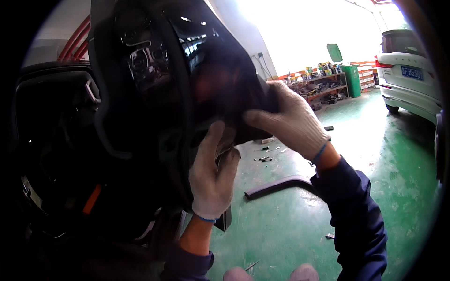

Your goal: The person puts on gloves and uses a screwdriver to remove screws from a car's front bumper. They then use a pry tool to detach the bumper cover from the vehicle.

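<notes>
A glossy black car door point(215, 77) fills the upper middle, its edge facing me, with a rubber seal and latch hardware along it. My right hand point(288, 117), in a white knit glove, grips the door's right edge, thumb across the dark surface. Lower and to the left, my gloved left hand point(211, 178) is at the door's lower part with fingers raised and curled; what lies between them is too dark to make out.
A dark door opening point(56, 131) is on the left. A curved grey strip point(272, 186) and scattered tools point(265, 159) lie on the green floor point(403, 154). Behind stand a cluttered shelf point(318, 82), a green bin point(351, 82) and a white car point(408, 89).
</notes>
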The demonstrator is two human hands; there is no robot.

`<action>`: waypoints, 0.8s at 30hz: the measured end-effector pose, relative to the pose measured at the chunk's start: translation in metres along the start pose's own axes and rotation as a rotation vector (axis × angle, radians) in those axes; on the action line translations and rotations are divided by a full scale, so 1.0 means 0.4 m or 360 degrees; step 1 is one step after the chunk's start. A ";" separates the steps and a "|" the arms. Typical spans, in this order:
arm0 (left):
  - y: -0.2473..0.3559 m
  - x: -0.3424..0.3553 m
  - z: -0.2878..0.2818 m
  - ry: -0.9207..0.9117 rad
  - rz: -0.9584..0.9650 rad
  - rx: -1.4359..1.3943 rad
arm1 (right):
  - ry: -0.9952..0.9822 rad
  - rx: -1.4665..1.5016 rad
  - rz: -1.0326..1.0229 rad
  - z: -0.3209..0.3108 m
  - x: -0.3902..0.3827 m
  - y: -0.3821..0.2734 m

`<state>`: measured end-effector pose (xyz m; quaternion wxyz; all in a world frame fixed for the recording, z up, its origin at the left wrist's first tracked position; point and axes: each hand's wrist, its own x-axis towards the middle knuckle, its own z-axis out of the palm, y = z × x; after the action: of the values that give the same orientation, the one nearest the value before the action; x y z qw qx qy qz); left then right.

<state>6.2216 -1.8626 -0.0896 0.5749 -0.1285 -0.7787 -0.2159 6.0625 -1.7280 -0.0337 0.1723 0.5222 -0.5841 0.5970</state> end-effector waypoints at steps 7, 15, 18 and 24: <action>-0.029 -0.299 -0.077 -0.0131 -0.0460 -0.0204 | 0.0146 -0.0641 -0.0078 0.012 0.036 -0.037; -0.076 -0.669 -0.276 0.0398 -0.1678 -0.0111 | -0.0185 -0.0500 -0.0088 0.052 0.013 0.030; -0.122 -0.765 -0.306 0.0458 -0.1973 -0.0259 | -0.0144 -0.0320 -0.0091 0.031 -0.026 0.017; -0.213 -0.845 -0.296 0.0236 -0.2195 -0.0058 | 0.0177 0.0429 0.0033 0.009 -0.175 0.130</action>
<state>6.3863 -1.9781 -0.3977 0.3558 0.4013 -0.6375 -0.5532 6.0493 -1.7162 -0.1190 0.1265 0.5007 -0.4935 0.6998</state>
